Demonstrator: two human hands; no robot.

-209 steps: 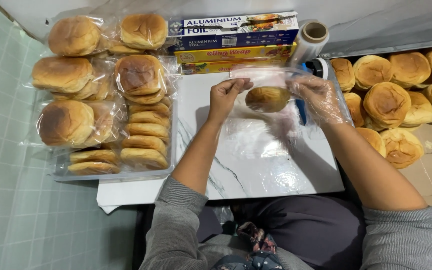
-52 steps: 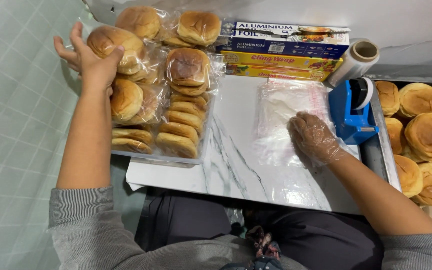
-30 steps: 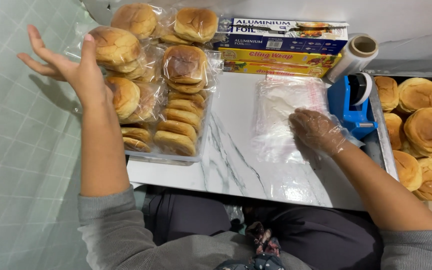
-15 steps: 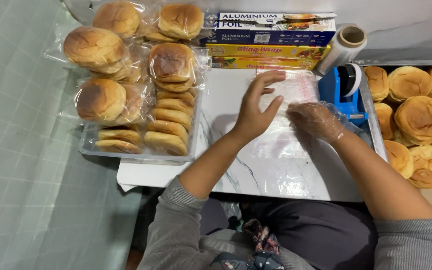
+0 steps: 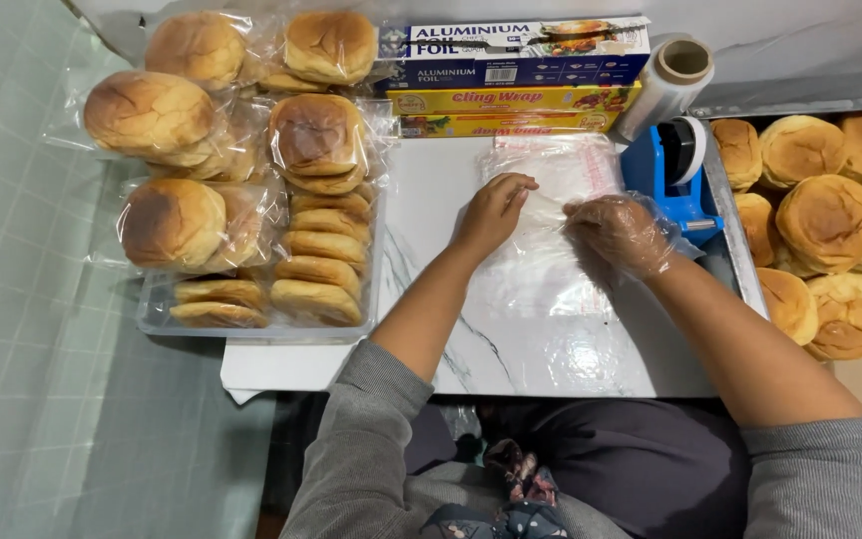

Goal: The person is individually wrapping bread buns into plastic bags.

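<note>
Since half a second ago the left hand (image 5: 493, 210) has dropped onto the stack of clear plastic bags (image 5: 549, 225), which lies flat on the tabletop (image 5: 471, 349) just left of the blue tape dispenser (image 5: 672, 175). Its fingers (image 5: 519, 184) pinch at the top sheet; the gloved right hand (image 5: 619, 232) presses the stack, fingers curled, gripping nothing. Peeling one bag free looks to be the step in hand, calling for a light lift. Bagged buns (image 5: 316, 135) fill the tray (image 5: 152, 309) at left; bare buns (image 5: 825, 215) lie right.
</note>
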